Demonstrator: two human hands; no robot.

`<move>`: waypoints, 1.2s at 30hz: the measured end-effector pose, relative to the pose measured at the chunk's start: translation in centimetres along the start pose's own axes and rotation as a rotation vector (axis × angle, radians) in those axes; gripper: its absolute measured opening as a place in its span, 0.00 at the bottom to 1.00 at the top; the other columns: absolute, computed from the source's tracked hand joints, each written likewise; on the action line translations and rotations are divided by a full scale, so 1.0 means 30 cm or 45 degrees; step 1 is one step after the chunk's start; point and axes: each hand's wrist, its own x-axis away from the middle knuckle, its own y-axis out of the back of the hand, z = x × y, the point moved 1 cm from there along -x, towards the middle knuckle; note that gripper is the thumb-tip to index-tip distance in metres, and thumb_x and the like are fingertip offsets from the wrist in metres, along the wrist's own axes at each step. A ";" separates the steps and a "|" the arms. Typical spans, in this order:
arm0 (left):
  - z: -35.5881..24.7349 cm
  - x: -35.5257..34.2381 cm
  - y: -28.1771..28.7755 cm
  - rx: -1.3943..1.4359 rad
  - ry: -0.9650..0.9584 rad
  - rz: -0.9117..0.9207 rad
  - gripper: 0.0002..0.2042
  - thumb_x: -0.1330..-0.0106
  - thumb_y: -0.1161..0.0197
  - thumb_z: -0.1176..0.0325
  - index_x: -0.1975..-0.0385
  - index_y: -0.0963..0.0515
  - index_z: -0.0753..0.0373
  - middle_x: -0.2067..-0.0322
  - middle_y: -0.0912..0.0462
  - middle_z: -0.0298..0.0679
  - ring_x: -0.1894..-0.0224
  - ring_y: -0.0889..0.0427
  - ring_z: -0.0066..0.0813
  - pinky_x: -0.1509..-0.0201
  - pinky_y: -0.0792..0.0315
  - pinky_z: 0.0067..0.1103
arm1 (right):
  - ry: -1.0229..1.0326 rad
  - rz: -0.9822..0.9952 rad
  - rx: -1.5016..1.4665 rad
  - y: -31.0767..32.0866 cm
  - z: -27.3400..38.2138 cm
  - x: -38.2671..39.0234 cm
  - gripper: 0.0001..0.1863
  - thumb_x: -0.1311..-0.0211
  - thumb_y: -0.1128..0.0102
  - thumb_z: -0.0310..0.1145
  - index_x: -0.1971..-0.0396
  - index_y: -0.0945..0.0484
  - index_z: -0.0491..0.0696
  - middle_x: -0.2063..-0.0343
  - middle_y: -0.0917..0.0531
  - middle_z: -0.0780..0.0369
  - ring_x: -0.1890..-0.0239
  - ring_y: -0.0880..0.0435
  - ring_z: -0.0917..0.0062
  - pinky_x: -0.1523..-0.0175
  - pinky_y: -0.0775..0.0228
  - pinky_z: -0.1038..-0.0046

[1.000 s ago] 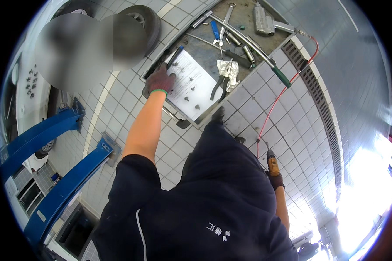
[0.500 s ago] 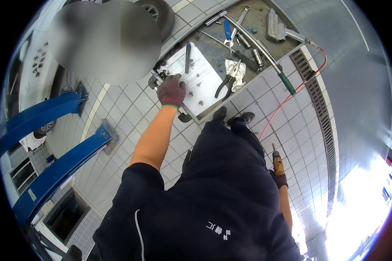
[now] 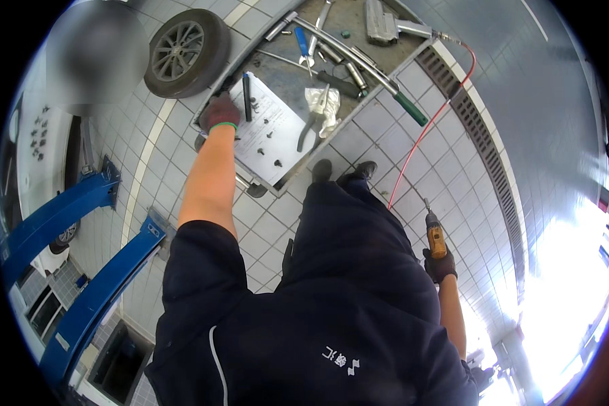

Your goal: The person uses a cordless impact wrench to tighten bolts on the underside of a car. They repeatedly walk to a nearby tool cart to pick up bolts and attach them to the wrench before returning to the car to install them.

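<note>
My left hand, in a dark red glove with a green cuff, reaches to the left end of the tool cart's top. It is beside the white printed sheet and a dark pen; its fingers are hidden, so I cannot tell what they hold. Several small dark clips or bolts lie on the sheet. Down at my right side, my right hand, gloved too, is closed on the grip of a yellow and black power drill with a bit pointing forward.
Pliers on a crumpled wrapper, a blue screwdriver, sockets, and a long green-handled wrench lie on the cart. An air gun trails a red hose. A wheel stands beyond; blue lift arms are left.
My left hand has moved forward over the tray's far left part. The view has shifted, bringing the whole wheel into sight. My right hand keeps the drill at my side.
</note>
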 end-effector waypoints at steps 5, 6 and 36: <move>0.036 -0.057 -0.036 0.028 -0.085 -0.064 0.16 0.29 0.46 0.60 0.45 0.20 0.51 0.42 0.17 0.47 0.38 0.19 0.51 0.37 0.24 0.45 | -0.225 0.043 -0.156 -0.056 0.000 0.084 0.28 0.42 0.26 0.44 0.45 0.22 0.47 0.66 0.12 0.56 0.64 0.12 0.65 0.57 0.21 0.61; 0.045 -0.058 -0.048 0.027 -0.102 -0.078 0.16 0.29 0.45 0.60 0.46 0.20 0.51 0.42 0.17 0.47 0.39 0.19 0.51 0.38 0.23 0.45 | -0.257 0.049 -0.176 -0.064 0.020 0.095 0.28 0.43 0.26 0.45 0.46 0.21 0.46 0.65 0.11 0.54 0.61 0.11 0.62 0.54 0.21 0.60; -0.496 1.043 0.289 2.422 -0.520 1.546 0.10 0.27 0.39 0.77 0.49 0.20 0.70 0.57 0.13 0.47 0.55 0.10 0.41 0.48 0.12 0.34 | 1.192 -0.815 -0.288 -0.113 0.232 0.525 0.22 0.44 0.24 0.30 0.49 0.19 0.45 0.58 0.14 0.57 0.57 0.13 0.64 0.51 0.21 0.69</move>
